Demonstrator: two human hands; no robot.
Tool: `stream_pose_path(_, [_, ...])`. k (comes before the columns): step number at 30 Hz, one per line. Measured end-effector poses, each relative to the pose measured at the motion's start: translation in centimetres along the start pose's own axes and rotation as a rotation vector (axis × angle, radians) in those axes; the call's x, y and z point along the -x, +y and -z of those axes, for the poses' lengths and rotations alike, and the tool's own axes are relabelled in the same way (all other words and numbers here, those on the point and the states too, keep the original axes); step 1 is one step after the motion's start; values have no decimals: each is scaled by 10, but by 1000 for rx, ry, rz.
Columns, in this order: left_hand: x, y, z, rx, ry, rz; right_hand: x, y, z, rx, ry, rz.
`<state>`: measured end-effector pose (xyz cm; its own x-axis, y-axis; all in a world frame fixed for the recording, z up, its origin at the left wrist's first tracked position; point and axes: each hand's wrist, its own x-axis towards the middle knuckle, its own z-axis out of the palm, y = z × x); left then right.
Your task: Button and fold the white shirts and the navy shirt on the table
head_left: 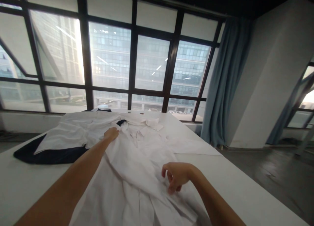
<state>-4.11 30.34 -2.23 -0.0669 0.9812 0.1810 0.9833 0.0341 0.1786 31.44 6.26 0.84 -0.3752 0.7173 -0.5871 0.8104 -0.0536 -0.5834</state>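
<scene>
A long-sleeved white shirt (132, 157) lies spread and wrinkled on the white table, its collar end away from me. At the shirt's far left, near the shoulder, my left hand (112, 134) is closed on the fabric. My right hand (178, 177) is over the shirt's right side, with its fingers bent downward and a gap between them. No cloth is visible in those fingers. Whether the fingertips touch the shirt is hard to tell.
Another white garment (73, 131) lies at the far left on top of dark navy cloth (49, 154). The table's right edge (260, 186) slopes toward me. Beyond stand large windows, a blue curtain (225, 82) and a pale pillar (260, 82).
</scene>
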Motion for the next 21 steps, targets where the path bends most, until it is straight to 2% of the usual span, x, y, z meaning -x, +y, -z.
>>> stream_pose_path(3, [-10, -8, -1, 28, 29, 51, 2, 2, 2, -99, -8, 65])
stream_pose_path(5, [-14, -11, -5, 38, 32, 61, 3, 2, 4, -108, 3, 60])
stream_pose_path(10, [-10, -13, -17, 39, 29, 68, 5, -4, 5, -123, 55, 54])
stream_pose_path(14, [-9, -11, -15, 27, 25, 94, 10, -15, 1, 67, -45, 35])
stream_pose_path(16, [-10, -9, -11, 18, 21, 100, 15, -21, 0, 122, -87, 102])
stream_pose_path(19, [-11, -5, -5, 1, 28, 82, 22, -23, 4, -27, -269, 296])
stream_pose_path(21, [-9, -2, -3, -14, 43, 56, 23, -19, 7, -158, -367, 370])
